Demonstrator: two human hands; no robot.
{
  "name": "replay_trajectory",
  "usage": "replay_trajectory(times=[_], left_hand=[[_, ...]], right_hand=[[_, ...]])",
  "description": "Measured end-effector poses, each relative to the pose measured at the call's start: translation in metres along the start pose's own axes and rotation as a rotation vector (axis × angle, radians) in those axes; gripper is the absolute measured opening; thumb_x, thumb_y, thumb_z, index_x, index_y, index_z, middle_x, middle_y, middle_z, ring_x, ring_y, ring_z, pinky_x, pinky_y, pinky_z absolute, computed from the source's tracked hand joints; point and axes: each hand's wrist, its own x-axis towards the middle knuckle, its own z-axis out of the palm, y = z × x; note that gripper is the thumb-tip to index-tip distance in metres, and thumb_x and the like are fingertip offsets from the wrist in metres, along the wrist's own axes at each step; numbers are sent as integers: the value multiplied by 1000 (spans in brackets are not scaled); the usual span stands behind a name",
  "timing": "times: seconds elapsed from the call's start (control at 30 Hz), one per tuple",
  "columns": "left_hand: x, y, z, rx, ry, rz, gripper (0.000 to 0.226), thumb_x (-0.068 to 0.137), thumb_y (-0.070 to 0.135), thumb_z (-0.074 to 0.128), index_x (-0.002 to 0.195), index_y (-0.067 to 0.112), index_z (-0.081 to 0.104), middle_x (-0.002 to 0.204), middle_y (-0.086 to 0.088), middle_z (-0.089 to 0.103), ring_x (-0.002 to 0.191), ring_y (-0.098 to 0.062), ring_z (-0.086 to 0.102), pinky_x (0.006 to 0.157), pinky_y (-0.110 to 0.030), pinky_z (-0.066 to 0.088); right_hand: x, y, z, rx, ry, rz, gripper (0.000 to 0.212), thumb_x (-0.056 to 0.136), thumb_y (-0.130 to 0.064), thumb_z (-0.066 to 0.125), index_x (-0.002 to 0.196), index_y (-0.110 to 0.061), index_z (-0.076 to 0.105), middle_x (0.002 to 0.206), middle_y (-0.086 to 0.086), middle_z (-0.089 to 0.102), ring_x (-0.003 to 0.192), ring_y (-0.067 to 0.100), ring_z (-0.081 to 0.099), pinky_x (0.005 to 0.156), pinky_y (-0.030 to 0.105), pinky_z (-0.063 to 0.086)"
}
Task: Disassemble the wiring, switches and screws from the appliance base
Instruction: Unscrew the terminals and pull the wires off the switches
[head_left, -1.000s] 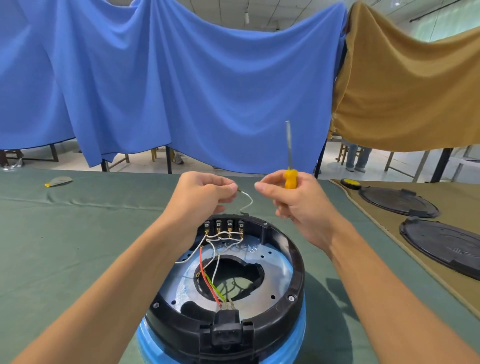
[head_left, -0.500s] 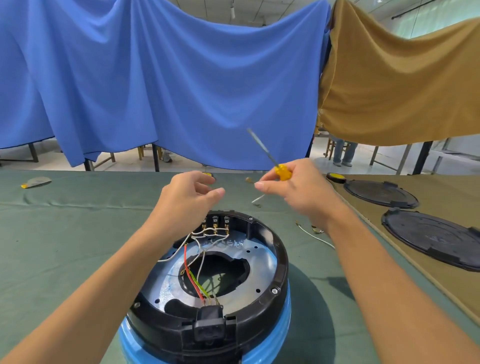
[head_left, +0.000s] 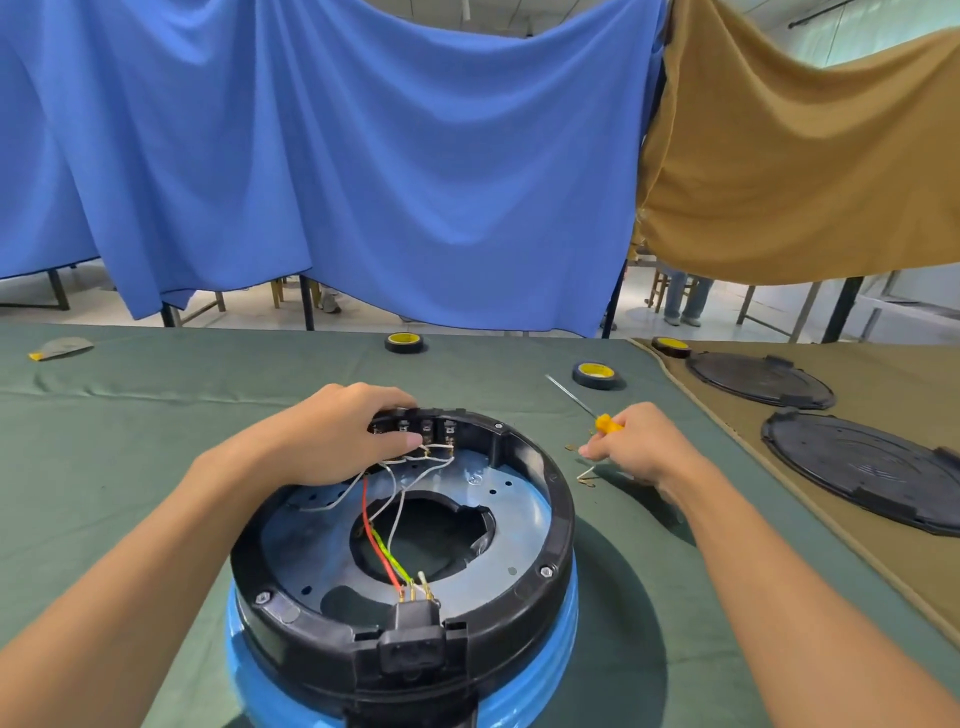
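The appliance base (head_left: 558, 525), a black ring on a blue body, stands upside down on the green cloth in front of me. White, red and green-yellow wires (head_left: 382, 525) run from a row of switches (head_left: 434, 428) at its far rim to a black socket (head_left: 413, 647) at the near rim. My left hand (head_left: 337, 436) rests on the far left rim, fingers curled over the switches. To the right of the base, my right hand (head_left: 636, 452) is low over the cloth, gripping a yellow-handled screwdriver (head_left: 605, 422) and touching a loose white wire (head_left: 587, 475).
Two black tape rolls (head_left: 597, 375) (head_left: 405, 342) lie further back on the green cloth, a third (head_left: 670, 347) on the tan cloth. Two black round covers (head_left: 758, 379) (head_left: 862, 467) lie at the right. Small brass parts (head_left: 571, 447) sit near my right hand. Blue and tan sheets hang behind.
My right hand has dropped from above the base down to the cloth at the right with the white wire. My left hand has let go and come down onto the switch row.
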Motion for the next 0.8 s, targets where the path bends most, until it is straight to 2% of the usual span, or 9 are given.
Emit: replay_trajectory(times=[0.1, 0.23, 0.33, 0.47, 0.53, 0.63, 0.7, 0.73, 0.8], left_hand=[[2, -4, -1, -29, 14, 17, 34, 94, 45, 57, 126, 34, 59, 118, 14, 65, 109, -14, 59, 91, -30, 44], [5, -8, -2, -59, 38, 28, 32, 95, 41, 57, 127, 36, 60, 121, 17, 64, 105, -9, 56, 89, -25, 39], [7, -10, -1, -78, 44, 30, 32, 95, 39, 57, 126, 35, 60, 123, 13, 64, 106, -8, 58, 95, -27, 42], [9, -13, -1, -98, 43, 19, 33, 97, 33, 56, 130, 31, 59, 128, 13, 62, 114, -10, 59, 100, -28, 42], [10, -15, -1, -97, 38, 22, 32, 98, 25, 55, 130, 31, 59, 128, 16, 61, 112, -9, 60, 100, -28, 43], [14, -17, -2, -83, 29, 31, 33, 98, 15, 54, 123, 34, 64, 113, 25, 65, 100, -3, 61, 92, -26, 42], [18, -19, -2, -69, 31, 32, 33, 98, 14, 54, 121, 35, 65, 90, 43, 57, 86, 8, 57, 86, -21, 37], [20, -20, -2, -60, 28, 32, 33, 98, 14, 54, 121, 35, 65, 82, 47, 51, 83, 10, 55, 85, -20, 36], [21, -22, -4, -52, 8, 36, 34, 98, 15, 54, 124, 34, 63, 81, 45, 48, 83, 6, 54, 85, -21, 35]], right_hand=[[4, 3, 8, -92, 32, 4, 22, 76, -24, 81, 84, -6, 71, 91, 14, 68, 92, 30, 60, 81, 41, 50], [9, 7, 15, -147, 131, 11, 19, 78, -31, 77, 72, -16, 67, 87, 11, 67, 86, 29, 60, 75, 42, 53], [11, 8, 21, -186, 164, 21, 18, 81, -36, 74, 79, -19, 67, 91, 10, 65, 88, 29, 60, 79, 45, 54], [9, 7, 21, -210, 158, 0, 20, 80, -33, 75, 73, -16, 66, 85, 10, 66, 86, 28, 59, 76, 43, 54], [5, 1, 15, -168, 121, -39, 22, 78, -30, 78, 77, -10, 69, 83, 12, 67, 83, 27, 58, 72, 38, 49], [-7, -17, -2, -48, 31, -170, 37, 80, -39, 75, 85, -3, 67, 74, 11, 60, 69, 22, 52, 63, 33, 38], [-19, -35, -12, 39, -60, -244, 48, 86, -53, 63, 87, -5, 66, 66, 4, 50, 55, 13, 42, 54, 27, 32], [-26, -44, -17, 65, -111, -275, 50, 89, -57, 56, 86, -8, 67, 65, 1, 49, 51, 10, 38, 51, 24, 30], [-37, -60, -24, 96, -210, -354, 48, 94, -54, 48, 83, -12, 69, 63, -1, 52, 44, 5, 36, 45, 18, 31]])
